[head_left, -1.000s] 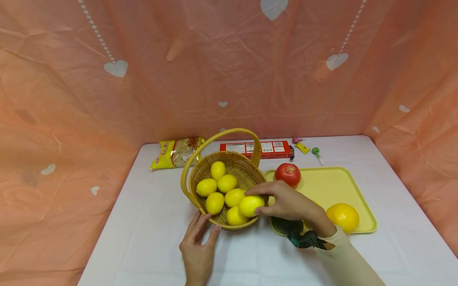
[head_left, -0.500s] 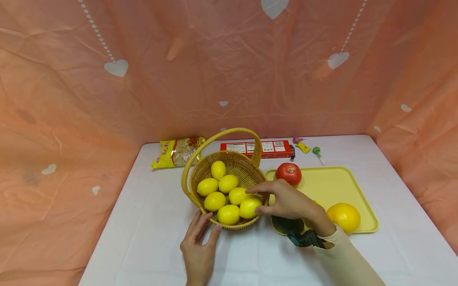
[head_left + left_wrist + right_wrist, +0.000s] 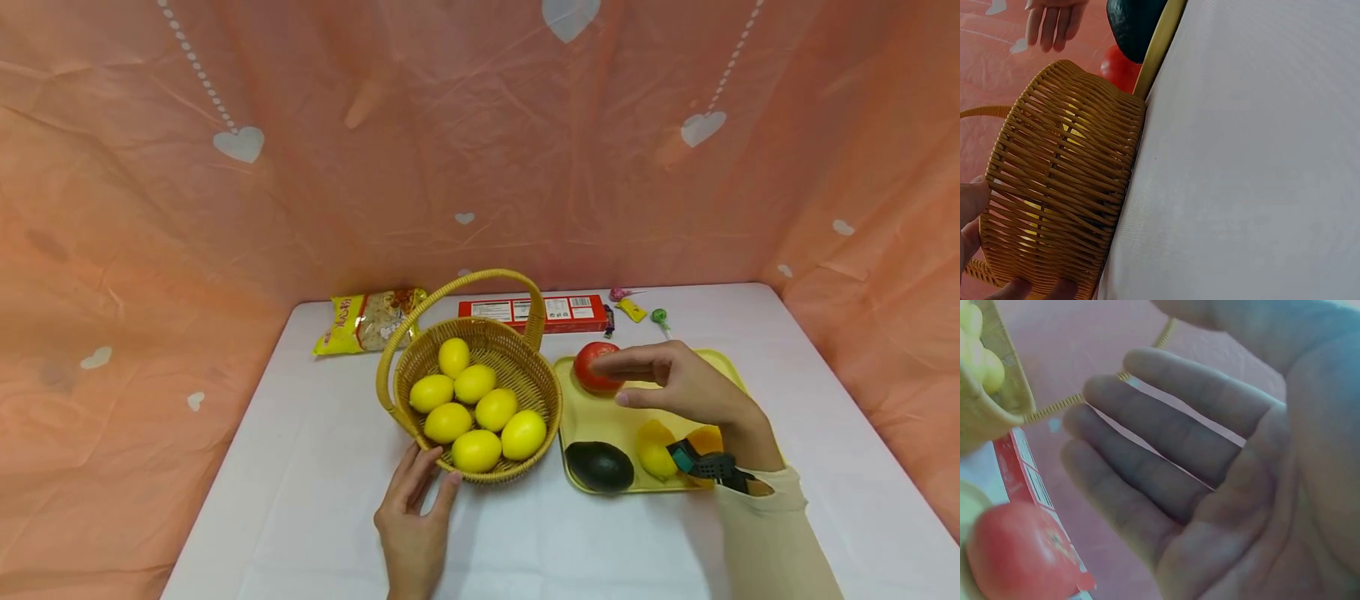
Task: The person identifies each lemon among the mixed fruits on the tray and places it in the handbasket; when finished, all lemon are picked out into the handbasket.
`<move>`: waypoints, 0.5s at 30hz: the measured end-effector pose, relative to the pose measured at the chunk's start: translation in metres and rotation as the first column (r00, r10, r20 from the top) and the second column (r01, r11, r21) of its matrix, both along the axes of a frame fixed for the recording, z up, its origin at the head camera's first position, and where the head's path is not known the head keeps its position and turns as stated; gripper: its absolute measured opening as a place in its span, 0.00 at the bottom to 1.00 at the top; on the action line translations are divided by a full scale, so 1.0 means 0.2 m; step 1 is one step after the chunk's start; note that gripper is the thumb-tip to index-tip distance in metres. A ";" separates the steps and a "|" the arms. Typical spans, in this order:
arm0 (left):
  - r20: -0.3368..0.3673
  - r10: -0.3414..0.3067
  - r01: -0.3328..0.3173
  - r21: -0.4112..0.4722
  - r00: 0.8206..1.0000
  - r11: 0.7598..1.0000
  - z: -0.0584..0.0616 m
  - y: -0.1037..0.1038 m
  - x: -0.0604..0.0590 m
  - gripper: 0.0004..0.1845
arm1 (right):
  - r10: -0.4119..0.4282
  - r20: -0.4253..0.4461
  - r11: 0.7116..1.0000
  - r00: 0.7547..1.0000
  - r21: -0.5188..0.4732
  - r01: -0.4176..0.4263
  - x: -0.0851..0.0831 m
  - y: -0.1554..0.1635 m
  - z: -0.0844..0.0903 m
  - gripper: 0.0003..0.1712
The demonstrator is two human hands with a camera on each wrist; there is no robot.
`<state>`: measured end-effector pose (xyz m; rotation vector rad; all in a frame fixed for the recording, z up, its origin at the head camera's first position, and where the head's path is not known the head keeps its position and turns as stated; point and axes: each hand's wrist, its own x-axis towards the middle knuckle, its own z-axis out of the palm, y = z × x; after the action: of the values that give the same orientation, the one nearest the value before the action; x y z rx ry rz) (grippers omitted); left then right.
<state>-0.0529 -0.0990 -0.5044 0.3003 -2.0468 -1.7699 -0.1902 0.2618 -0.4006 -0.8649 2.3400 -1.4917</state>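
Note:
In the head view, a wicker basket (image 3: 551, 400) with a tall arched handle holds several lemons (image 3: 475, 384). My left hand (image 3: 414, 521) rests its fingertips and thumb against the basket's near left side. From the left wrist, its thumb shows at the rim and other fingertips touch the woven wall (image 3: 1060, 169). My right hand (image 3: 690, 383) hovers over the yellow tray (image 3: 600, 421), holding nothing, its fingers extended and palm bare in the right wrist view. Beneath or beside it lie a red pomegranate-like fruit (image 3: 588, 368), a dark green avocado (image 3: 598, 467) and a yellow fruit (image 3: 655, 450).
A larger orange-yellow fruit (image 3: 705, 442) is partly hidden behind the right wrist. Along the table's back lie a yellow food packet (image 3: 371, 321), a red box (image 3: 532, 312), small wrapped sweets (image 3: 632, 310) and a green lollipop (image 3: 659, 317). A pink curtain hangs behind.
My right hand has let go of a lemon in the basket and moved right, over the tray. The lemons have settled apart. The left hand has stayed at the basket.

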 end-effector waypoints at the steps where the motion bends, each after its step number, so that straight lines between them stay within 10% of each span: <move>1: 0.000 0.001 -0.001 -0.001 1.000 1.000 0.00 0.00 0.00 0.20 | 0.000 0.003 1.000 1.000 -0.007 0.000 0.00 0.02 0.00 0.24; 15: 0.011 0.014 -0.014 0.008 1.000 1.000 -0.01 0.00 0.00 0.20 | 0.012 0.076 0.990 0.997 -0.143 -0.001 0.29 0.20 -0.14 0.25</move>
<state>-0.0530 -0.0986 -0.5067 0.3268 -2.0407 -1.7720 -0.1322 0.3026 -0.4281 -0.8321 2.1960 -1.6767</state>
